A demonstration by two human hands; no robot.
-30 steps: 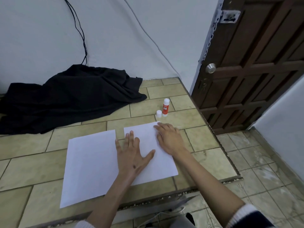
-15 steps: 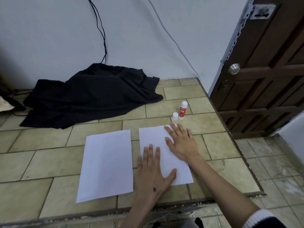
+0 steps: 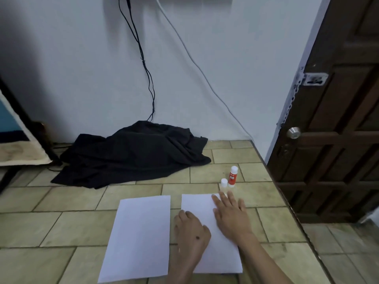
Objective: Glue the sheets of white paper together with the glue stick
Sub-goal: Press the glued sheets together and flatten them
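While both hands (image 3: pixel 213 224) press flat on the right sheet (image 3: pixel 201 210), the glue stick (image 3: pixel 233 176) stands just beyond the right fingertips (image 3: pixel 222 195).

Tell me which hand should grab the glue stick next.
The right hand. It lies flat on the right sheet with its fingertips just short of the glue stick and its cap. The left hand sits nearer the person, by the sheet's left edge, farther from the stick.

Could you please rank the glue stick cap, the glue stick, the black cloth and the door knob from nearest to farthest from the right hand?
From the right hand:
1. Glue stick cap, just beyond the fingertips.
2. Glue stick, upright behind the cap.
3. Door knob, far right; black cloth, far left: too close to call.
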